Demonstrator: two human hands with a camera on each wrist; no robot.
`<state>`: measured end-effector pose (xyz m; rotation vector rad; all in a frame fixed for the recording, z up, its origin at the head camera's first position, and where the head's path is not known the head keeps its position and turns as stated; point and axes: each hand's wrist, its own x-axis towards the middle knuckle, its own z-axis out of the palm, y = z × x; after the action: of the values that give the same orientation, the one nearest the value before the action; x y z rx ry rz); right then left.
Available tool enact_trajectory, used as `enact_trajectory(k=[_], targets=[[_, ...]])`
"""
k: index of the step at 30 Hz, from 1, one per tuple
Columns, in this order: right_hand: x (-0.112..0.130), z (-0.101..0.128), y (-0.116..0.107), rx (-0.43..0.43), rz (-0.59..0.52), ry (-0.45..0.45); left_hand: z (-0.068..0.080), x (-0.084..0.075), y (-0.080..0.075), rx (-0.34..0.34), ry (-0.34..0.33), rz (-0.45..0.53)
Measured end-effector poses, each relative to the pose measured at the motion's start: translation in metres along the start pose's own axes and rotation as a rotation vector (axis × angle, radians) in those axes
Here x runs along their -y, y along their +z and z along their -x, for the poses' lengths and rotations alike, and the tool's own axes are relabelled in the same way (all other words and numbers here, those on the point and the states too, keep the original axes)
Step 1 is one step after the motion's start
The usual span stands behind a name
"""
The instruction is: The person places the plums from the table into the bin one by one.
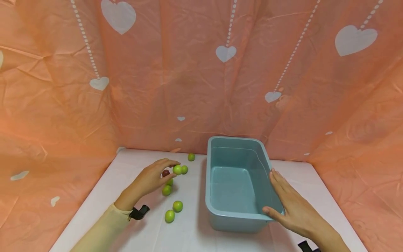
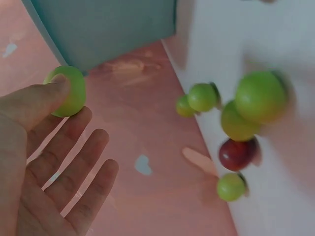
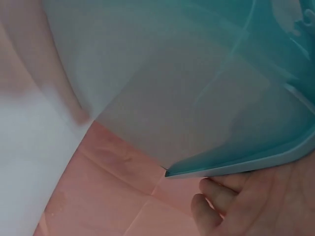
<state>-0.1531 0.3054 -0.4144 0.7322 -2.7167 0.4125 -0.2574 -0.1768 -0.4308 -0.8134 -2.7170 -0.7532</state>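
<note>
Between thumb and fingertips, my left hand (image 1: 154, 176) pinches a small round green fruit (image 2: 71, 92), its other fingers spread. More green fruits (image 1: 169, 216) lie on the white surface below and beyond this hand, along with one dark red fruit (image 2: 238, 153). To their right stands a deep blue-grey plastic bin (image 1: 231, 213), and its visible floor is bare. My right hand (image 1: 294, 206) holds the bin's near right corner, the thumb over the rim and the fingers along the right side. In the right wrist view, fingers (image 3: 219, 199) show just outside the rim.
A white-covered table (image 1: 185, 238) carries everything. Orange-pink sheeting with white hearts (image 1: 189, 87) hangs behind it and on both sides. The bin's far end stands close to the back sheet, and one green fruit (image 1: 191, 156) lies near the table's back edge.
</note>
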Motion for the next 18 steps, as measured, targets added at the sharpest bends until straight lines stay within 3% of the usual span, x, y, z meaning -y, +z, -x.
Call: enact_trajectory(k=[18], targets=[[0.001,0.002,0.005,-0.007,-0.057,0.024,-0.035,-0.04,-0.006,0.007,0.144,0.006]])
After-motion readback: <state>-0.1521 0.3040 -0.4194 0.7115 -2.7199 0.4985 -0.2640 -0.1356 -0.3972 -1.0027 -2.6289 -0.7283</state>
